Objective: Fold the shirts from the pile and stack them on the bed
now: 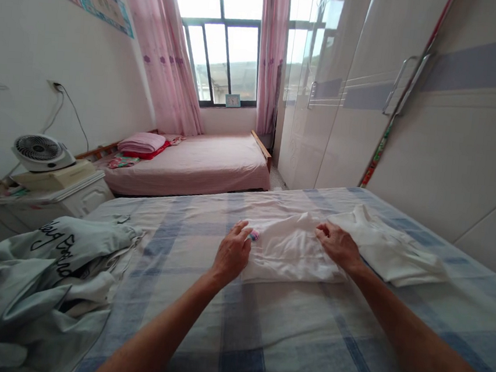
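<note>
Both forearms bare, no sleeves/rings/watch seen

It was a home bedroom: two beds (197,166), pink curtains (168,55), a wardrobe (348,102) and a fan (41,151) on a nightstand showed it.

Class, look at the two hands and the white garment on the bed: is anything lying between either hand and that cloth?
Nothing visible. The left hand and right hand both rest directly on the white garment, which lies on the checked bedsheet.
</note>
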A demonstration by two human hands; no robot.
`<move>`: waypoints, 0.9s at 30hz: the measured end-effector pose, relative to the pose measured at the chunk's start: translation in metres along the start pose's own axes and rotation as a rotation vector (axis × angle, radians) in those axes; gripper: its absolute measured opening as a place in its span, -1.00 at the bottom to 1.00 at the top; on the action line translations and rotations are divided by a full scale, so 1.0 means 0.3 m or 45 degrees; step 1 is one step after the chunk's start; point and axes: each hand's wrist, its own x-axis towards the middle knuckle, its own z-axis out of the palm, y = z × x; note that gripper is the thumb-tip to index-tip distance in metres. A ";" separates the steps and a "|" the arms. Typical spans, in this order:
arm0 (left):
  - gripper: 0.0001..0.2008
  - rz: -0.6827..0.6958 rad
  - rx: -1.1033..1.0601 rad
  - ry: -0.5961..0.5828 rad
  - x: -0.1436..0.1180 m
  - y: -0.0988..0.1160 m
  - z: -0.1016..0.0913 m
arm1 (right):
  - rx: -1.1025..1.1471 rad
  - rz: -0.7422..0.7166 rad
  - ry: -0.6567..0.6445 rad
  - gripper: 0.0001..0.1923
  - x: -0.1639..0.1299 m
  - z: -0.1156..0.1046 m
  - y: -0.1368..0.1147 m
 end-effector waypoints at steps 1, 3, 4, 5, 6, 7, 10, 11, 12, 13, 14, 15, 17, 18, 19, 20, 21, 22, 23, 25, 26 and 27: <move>-0.64 0.003 0.000 -0.024 0.027 0.007 0.004 | 0.012 0.037 -0.037 -0.67 0.011 0.002 0.002; -0.62 0.000 -0.003 -0.075 0.077 0.020 0.020 | 0.049 0.054 -0.070 -0.65 0.032 0.011 0.006; -0.61 -0.003 0.000 -0.098 0.095 0.024 0.032 | 0.069 0.042 -0.074 -0.64 0.044 0.018 0.007; -0.60 -0.007 0.011 -0.118 0.107 0.025 0.047 | 0.084 0.027 -0.077 -0.63 0.055 0.026 0.006; -0.60 -0.013 0.028 -0.138 0.114 0.024 0.063 | 0.093 0.012 -0.080 -0.63 0.067 0.035 0.005; -0.60 -0.015 0.050 -0.159 0.115 0.021 0.080 | 0.094 -0.001 -0.081 -0.64 0.077 0.043 0.002; -0.57 0.037 0.122 -0.206 0.096 -0.003 0.129 | 0.075 -0.034 -0.074 -0.74 0.098 0.062 -0.014; -0.56 0.068 0.140 -0.211 0.088 -0.012 0.141 | 0.062 -0.047 -0.071 -0.78 0.101 0.064 -0.021; -0.56 0.097 0.152 -0.211 0.080 -0.020 0.149 | 0.057 -0.058 -0.055 -0.80 0.101 0.063 -0.028; -0.55 0.121 0.162 -0.210 0.074 -0.027 0.155 | 0.079 -0.060 -0.025 -0.81 0.098 0.059 -0.032; -0.55 0.137 0.169 -0.208 0.069 -0.032 0.158 | 0.145 -0.048 0.010 -0.80 0.092 0.052 -0.035; -0.53 0.148 0.175 -0.209 0.066 -0.036 0.160 | 0.269 -0.022 0.033 -0.78 0.082 0.042 -0.036; -0.51 0.162 0.184 -0.217 0.065 -0.038 0.160 | 0.649 0.078 -0.046 -0.71 0.055 0.019 -0.029; -0.50 0.165 0.185 -0.221 0.066 -0.038 0.160 | 0.840 0.143 -0.159 -0.67 0.038 0.006 -0.022; -0.49 0.166 0.184 -0.225 0.066 -0.037 0.160 | 0.977 0.204 -0.296 -0.63 0.019 -0.006 -0.016; -0.49 0.167 0.184 -0.229 0.067 -0.037 0.160 | 1.048 0.256 -0.414 -0.59 -0.002 -0.018 -0.009; -0.49 0.169 0.184 -0.233 0.067 -0.036 0.160 | 1.063 0.297 -0.489 -0.54 -0.022 -0.029 -0.004; -0.49 0.169 0.184 -0.233 0.067 -0.035 0.161 | 1.040 0.321 -0.517 -0.46 -0.042 -0.039 0.000; -0.48 0.169 0.184 -0.231 0.067 -0.035 0.161 | 1.013 0.323 -0.507 -0.36 -0.060 -0.048 0.003; -0.48 0.167 0.179 -0.227 0.066 -0.034 0.160 | 1.014 0.278 -0.452 -0.20 -0.090 -0.062 0.003; -0.49 0.167 0.176 -0.225 0.065 -0.033 0.159 | 1.044 0.256 -0.431 -0.18 -0.102 -0.066 0.002; -0.50 0.166 0.173 -0.222 0.065 -0.032 0.157 | 1.080 0.242 -0.414 -0.19 -0.113 -0.068 0.001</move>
